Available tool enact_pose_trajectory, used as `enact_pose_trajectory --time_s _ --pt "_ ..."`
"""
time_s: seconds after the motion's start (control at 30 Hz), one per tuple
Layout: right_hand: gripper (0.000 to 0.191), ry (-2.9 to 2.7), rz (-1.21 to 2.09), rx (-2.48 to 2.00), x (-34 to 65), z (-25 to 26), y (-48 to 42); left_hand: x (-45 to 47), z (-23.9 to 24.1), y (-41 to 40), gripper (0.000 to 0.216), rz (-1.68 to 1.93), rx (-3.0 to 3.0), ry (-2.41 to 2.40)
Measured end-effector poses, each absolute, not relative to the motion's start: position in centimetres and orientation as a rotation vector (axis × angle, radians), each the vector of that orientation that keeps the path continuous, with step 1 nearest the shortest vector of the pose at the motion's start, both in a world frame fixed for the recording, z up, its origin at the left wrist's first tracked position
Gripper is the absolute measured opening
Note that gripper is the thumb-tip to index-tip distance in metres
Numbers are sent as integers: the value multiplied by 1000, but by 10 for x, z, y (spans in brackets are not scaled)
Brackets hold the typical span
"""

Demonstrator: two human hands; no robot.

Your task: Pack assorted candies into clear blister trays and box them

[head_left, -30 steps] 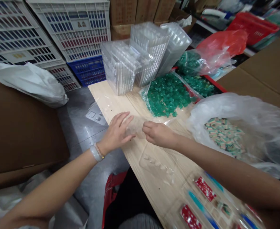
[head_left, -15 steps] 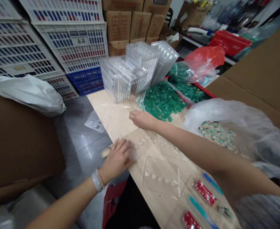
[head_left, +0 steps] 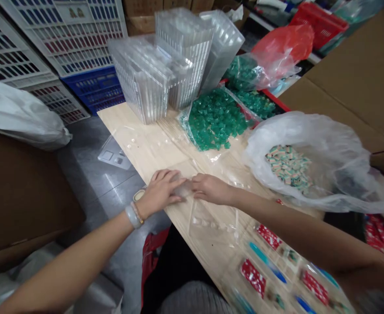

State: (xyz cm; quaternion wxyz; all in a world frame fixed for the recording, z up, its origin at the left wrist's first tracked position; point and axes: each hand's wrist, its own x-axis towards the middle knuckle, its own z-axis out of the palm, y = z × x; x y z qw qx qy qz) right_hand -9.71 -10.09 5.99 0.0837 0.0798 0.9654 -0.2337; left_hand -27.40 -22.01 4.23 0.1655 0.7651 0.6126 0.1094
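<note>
My left hand [head_left: 159,192], with a pale bangle and a beaded bracelet at its wrist, is at the near edge of the wooden table. Its thumb and fingers curve around a blurred clear plastic tray [head_left: 183,188]. From the other side, my right hand [head_left: 211,188] pinches this tray with its fingers closed. Closer to me, another clear moulded tray [head_left: 211,224] lies flat. Beyond my hands, green translucent pieces [head_left: 214,117] are heaped on a plastic bag. A white plastic bag [head_left: 329,131] to the right holds small striped pieces [head_left: 290,168].
Stacks of clear trays [head_left: 142,83] stand at the table's far end. Filled trays with red dotted packets [head_left: 253,278] and blue sticks [head_left: 266,261] lie near my right forearm. Plastic crates [head_left: 90,89] rise at far left; a cardboard box [head_left: 25,187] stands left.
My right hand has come back from the table's far part to my left hand and now pinches the clear tray. The view has tilted down slightly.
</note>
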Motion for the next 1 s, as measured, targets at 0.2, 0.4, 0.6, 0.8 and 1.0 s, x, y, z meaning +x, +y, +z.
enact_pose_trajectory --time_s 0.2,0.4,0.6,0.8,1.0 --pt "16 2907 -596 176 -96 43 -101 -276 39 -215 54 256 2166 1726" --pt "16 2931 -425 169 -93 55 -105 -277 41 -215 51 204 2185 1721" --pt "28 2988 -308 23 -49 54 -154 -252 51 -222 49 180 2191 1866" --pt "27 3039 -452 229 2 49 -159 -234 46 -228 22 119 2203 1828" --pt "19 2783 -1379 1265 -54 58 -165 -237 55 -217 16 455 1903 1851"
